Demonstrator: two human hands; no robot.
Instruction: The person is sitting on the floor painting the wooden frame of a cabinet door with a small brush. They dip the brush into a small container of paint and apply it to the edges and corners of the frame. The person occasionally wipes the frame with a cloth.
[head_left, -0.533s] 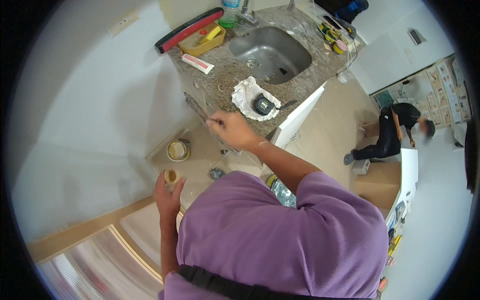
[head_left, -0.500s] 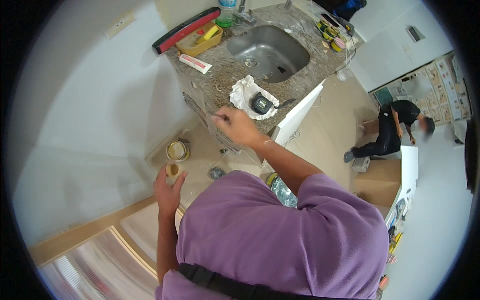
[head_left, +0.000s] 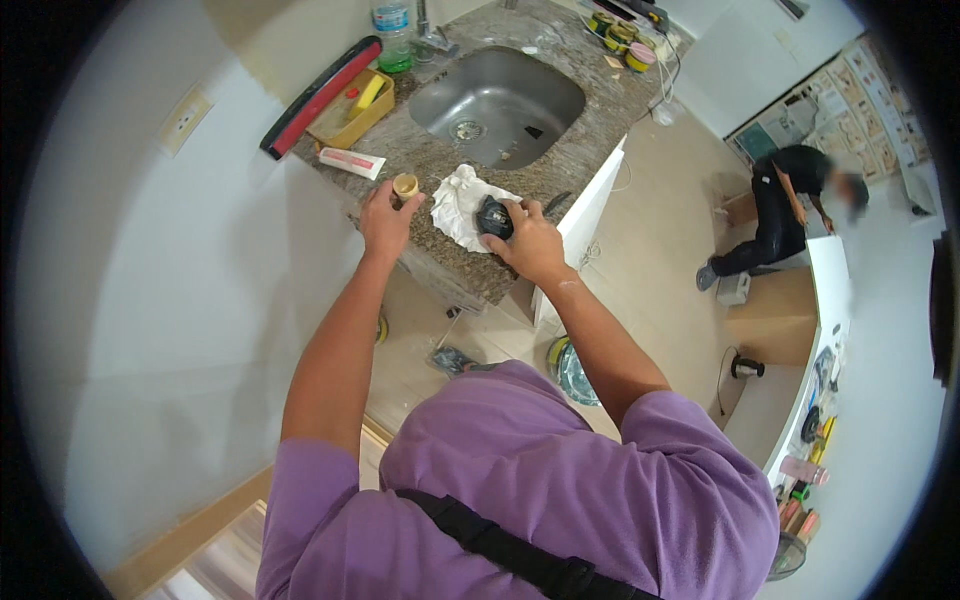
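Note:
My left hand (head_left: pixel 383 222) is closed around a small beige cup-like piece (head_left: pixel 405 186) at the counter's near left corner; whether it is a cup or a tape roll I cannot tell. My right hand (head_left: pixel 530 242) has its thumb and fingers gripping a black tape measure (head_left: pixel 494 218). The tape measure rests on or just above a crumpled white cloth or paper (head_left: pixel 457 207) on the granite counter (head_left: pixel 425 225). Just beyond my left hand lies a white tube (head_left: pixel 352 162) with a red print. A dark thin tool (head_left: pixel 557 203) lies right of the tape measure.
A steel sink (head_left: pixel 500 100) is set in the counter. Left of it are a yellow tray (head_left: pixel 335 122), a long red-and-black tool (head_left: pixel 325 92) and a bottle of green liquid (head_left: pixel 394 45). Tape rolls (head_left: pixel 620 38) sit at the far right. A person in black (head_left: pixel 785 205) bends at the right.
My left hand has come up from low beside the wall to the counter, carrying the beige piece. My right hand has moved right from the counter's edge and taken hold of the tape measure.

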